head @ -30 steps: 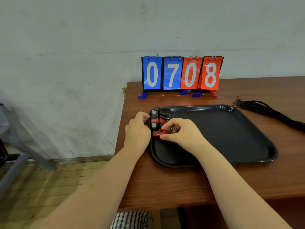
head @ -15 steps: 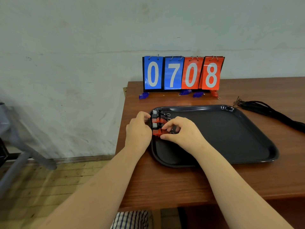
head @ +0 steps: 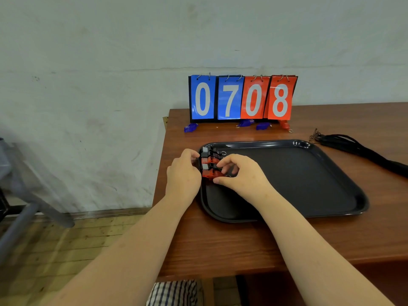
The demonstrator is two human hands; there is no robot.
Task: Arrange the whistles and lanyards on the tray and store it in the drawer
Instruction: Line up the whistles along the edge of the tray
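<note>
Black tray (head: pixel 309 184) sits on the wood table (head: pixel 220 244). Our R hand (head: pixel 242 175) pinches the nearest red whistle (head: pixel 208 174) btwn thumb & forefinger; it ends the row of whistles (head: pixel 208 154) just beyond those fingertips, in the tray's corner. L hand (head: pixel 183 175) curls at the rim right beside that row; can't tell if it grips anything. Lanyards (head: pixel 357 149) lie well past the R knuckles, off the tray, w/ blue whistles (head: pixel 191 127) far beyond the fingers by the scoreboard (head: pixel 240 98)

flip scoreboard (head: pixel 241 98), blue cards reading 0 and 7, red cards reading 0 and 8
</note>
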